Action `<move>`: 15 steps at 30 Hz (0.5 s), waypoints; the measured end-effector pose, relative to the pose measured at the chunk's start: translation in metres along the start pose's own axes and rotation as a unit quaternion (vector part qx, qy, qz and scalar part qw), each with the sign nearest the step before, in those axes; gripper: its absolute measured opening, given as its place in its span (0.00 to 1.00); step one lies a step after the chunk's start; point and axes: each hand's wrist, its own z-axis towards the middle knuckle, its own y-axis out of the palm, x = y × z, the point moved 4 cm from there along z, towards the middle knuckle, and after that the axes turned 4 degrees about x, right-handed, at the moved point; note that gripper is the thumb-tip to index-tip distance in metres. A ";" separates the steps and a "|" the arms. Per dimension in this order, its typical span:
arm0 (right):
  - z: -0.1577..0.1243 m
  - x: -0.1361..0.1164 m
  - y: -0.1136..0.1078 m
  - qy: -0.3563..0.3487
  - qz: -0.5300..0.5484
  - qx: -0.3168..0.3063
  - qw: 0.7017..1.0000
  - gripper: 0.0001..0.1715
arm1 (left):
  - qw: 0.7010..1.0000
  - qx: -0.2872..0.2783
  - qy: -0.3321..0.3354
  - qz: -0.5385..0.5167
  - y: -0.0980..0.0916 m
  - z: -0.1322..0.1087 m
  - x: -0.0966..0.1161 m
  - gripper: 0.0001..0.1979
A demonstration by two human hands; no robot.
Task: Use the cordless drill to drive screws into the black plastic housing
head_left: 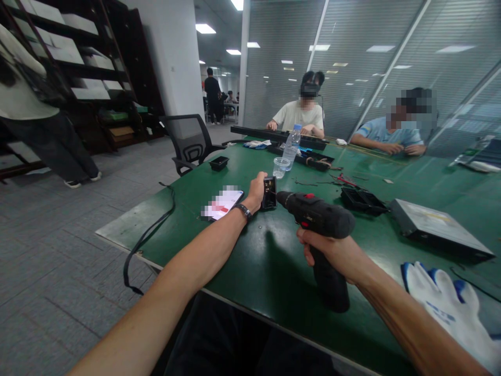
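Observation:
My right hand (326,248) is closed round the grip of a black cordless drill (319,211), whose chuck points left. In front of the chuck stands a small black box (270,193), tipped so that its open side faces the drill; small gold-coloured bits show inside. My left hand (257,190) grips that box by its left side, fingers partly hidden behind it. Whether the drill's bit touches the box I cannot tell. A phone with a lit screen (223,203) lies on the green table (250,266), just left of my left wrist.
Beyond the box stand a clear plastic cup (281,167) and a water bottle (291,148). Rightward are a black tray (363,201), a flat metal-cased unit (442,230) and white-blue gloves (446,308). A black strap (151,235) hangs over the left edge. Two people sit across the table.

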 end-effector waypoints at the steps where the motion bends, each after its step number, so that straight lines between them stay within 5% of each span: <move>1: 0.000 0.000 0.000 0.000 0.001 0.001 1.000 0.11 | 1.000 0.000 -0.001 0.001 0.000 0.000 0.000 0.19; 15: 0.000 0.002 -0.001 -0.002 0.001 0.004 1.000 0.12 | 1.000 0.005 0.016 -0.003 0.000 -0.002 0.003 0.18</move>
